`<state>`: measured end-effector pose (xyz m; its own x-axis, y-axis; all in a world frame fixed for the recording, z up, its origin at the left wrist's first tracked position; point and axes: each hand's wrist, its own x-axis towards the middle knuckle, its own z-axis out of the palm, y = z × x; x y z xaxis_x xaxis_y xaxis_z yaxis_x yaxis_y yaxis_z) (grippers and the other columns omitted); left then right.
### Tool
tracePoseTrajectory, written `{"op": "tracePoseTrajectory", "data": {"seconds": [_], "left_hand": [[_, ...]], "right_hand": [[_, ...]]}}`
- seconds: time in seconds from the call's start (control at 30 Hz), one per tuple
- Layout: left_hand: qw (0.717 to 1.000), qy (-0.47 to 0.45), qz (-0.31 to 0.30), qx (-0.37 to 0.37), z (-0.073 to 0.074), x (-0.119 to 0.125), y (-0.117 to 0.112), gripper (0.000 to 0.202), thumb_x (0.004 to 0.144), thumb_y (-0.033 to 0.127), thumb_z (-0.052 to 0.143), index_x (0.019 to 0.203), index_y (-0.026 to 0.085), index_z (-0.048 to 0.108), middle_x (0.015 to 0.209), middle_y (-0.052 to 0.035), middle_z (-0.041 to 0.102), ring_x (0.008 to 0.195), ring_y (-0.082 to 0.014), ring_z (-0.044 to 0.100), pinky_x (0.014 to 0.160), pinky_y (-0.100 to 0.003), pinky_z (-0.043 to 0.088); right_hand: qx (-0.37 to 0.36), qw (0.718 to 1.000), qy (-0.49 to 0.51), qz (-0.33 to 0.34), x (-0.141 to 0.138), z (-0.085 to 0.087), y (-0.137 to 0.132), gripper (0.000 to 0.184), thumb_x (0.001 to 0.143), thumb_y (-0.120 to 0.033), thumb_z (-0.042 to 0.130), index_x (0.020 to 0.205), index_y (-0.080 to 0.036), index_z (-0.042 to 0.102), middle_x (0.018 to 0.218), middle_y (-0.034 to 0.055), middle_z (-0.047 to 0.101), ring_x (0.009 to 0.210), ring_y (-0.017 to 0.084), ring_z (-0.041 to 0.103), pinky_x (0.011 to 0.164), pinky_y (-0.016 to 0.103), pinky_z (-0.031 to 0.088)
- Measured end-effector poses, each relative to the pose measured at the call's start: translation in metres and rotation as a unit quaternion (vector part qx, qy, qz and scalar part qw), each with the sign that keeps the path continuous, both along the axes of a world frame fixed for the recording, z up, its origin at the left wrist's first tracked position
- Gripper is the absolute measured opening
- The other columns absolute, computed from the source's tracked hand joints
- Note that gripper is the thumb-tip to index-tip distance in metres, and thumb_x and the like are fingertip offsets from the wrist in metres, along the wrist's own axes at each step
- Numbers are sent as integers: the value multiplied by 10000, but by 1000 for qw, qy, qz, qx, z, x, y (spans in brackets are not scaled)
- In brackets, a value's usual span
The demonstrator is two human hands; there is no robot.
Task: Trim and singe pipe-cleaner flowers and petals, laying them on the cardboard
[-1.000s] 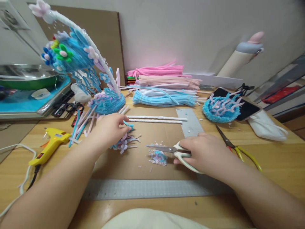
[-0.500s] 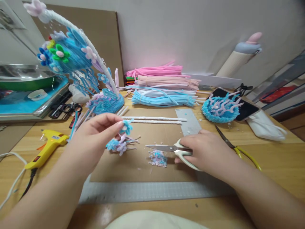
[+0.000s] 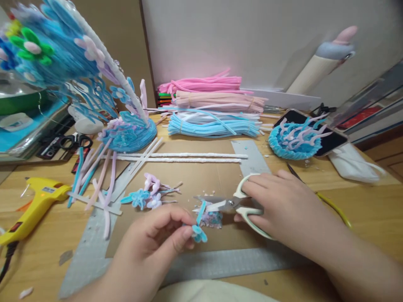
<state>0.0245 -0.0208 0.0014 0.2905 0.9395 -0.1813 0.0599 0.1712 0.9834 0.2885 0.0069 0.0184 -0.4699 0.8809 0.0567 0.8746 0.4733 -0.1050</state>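
Between the thumb and fingers of my left hand (image 3: 157, 239) is a small blue pipe-cleaner flower (image 3: 199, 233), with one fuzzy blue strip sticking up from it. My right hand (image 3: 270, 201) grips cream-handled scissors (image 3: 231, 203), their blades parted around the upper end of that strip. Whether the blades touch it I cannot tell. Below the blades, a small heap of pink and blue fuzz clippings (image 3: 212, 219) lies on the brown cardboard (image 3: 239, 235). Left of it rests a bunch of finished blue and lilac pipe-cleaner flowers (image 3: 153, 195) with twisted stems.
A yellow glue gun (image 3: 37, 205) lies at left, near loose pipe cleaners (image 3: 97, 180). A blue flowered ornament (image 3: 129, 136) rises at back left. Bundled pipe cleaners (image 3: 214, 126) are stacked behind. At right are a blue fuzzy dish (image 3: 294, 142), a phone (image 3: 330, 140) and yellow-handled pliers (image 3: 333, 207).
My left hand has brought the flower down and right, close to the scissors. The scissors' blades, nearly closed before, now stand apart. The view has shifted somewhat.
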Motion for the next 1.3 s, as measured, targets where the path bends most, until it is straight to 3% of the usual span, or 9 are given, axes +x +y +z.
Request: {"op": "tracePoseTrajectory", "data": {"seconds": [0.2,0.47,0.8,0.93,1.1,1.3], "left_hand": [[999,25,-37,17,5,3,0,79,887,298,664,855,258,725,804,-13,731,699,-155,696,634,-242,589],[997,63,-51,18,3,7,0,91,876,306,653,840,246,710,719,-14,735,643,-154,694,596,-229,578],[997,76,1,25,8,1,5,69,852,269,670,791,256,699,632,29,697,570,-120,670,541,-171,550],[992,101,-3,69,8,0,5,83,867,266,658,797,273,702,700,24,713,624,-132,683,562,-187,556],[975,141,-61,161,7,1,5,119,888,215,621,849,287,707,777,14,740,719,-158,695,642,-237,548],[958,184,-93,200,5,0,7,130,903,205,588,836,267,681,721,25,707,665,-137,670,603,-224,514]], "right_hand": [[86,996,-35,8,0,-1,-2,280,615,-179,775,746,-252,539,763,-23,648,726,240,599,673,347,258],[93,995,-41,11,0,0,-7,297,609,-165,746,770,-259,515,791,-21,643,773,254,610,690,363,269],[116,991,-70,-6,13,3,-3,215,669,-185,670,786,-265,508,808,7,648,787,284,614,695,386,266],[98,993,-66,-1,13,1,-2,227,662,-176,676,788,-267,510,795,-4,643,777,268,612,701,381,266],[70,997,-39,11,6,-2,-5,257,627,-164,714,766,-265,523,771,-27,645,758,250,612,698,370,267],[51,998,-12,17,4,-1,-5,289,614,-186,778,751,-258,535,759,-46,645,738,227,607,692,360,261]]}}
